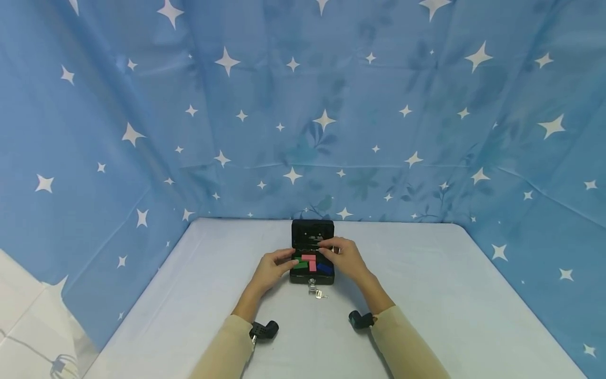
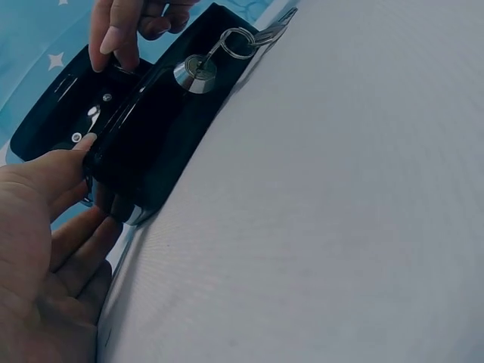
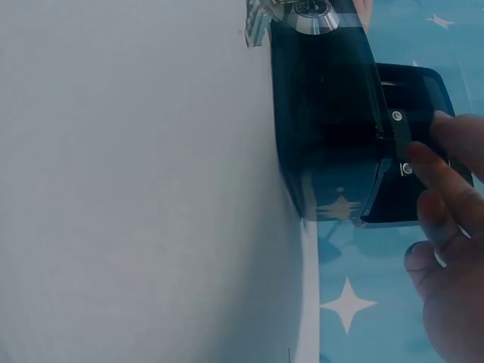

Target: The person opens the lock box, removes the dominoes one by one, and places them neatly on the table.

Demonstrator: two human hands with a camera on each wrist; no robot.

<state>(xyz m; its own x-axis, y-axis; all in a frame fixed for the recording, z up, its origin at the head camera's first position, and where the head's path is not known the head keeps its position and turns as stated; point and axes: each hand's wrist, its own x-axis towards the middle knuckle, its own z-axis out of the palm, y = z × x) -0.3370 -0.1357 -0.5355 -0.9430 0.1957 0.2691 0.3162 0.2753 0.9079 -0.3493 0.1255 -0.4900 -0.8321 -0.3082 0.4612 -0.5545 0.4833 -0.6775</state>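
Note:
A black cash box point(image 1: 311, 279) stands with its lid point(image 1: 313, 231) raised. Inside lie pink blocks point(image 1: 309, 258), green blocks point(image 1: 300, 265) and a dark blue block point(image 1: 324, 269). My left hand point(image 1: 272, 270) is at the box's left side, thumb at the rim and the other fingers loosely extended along the outside wall, as the left wrist view shows. Over the back right of the box is my right hand point(image 1: 347, 258), its thumb and fingers apart near the lid's hinge side. A key point(image 1: 319, 294) on a ring hangs from the silver lock point(image 2: 196, 74) at the front.
The box rests on a table with a white cloth point(image 1: 426, 295), near its far edge. Blue curtains point(image 1: 303, 131) with white stars rise behind and on both sides. Black wrist cameras point(image 1: 264, 330) are strapped on both arms. A cable point(image 1: 59, 363) lies at lower left.

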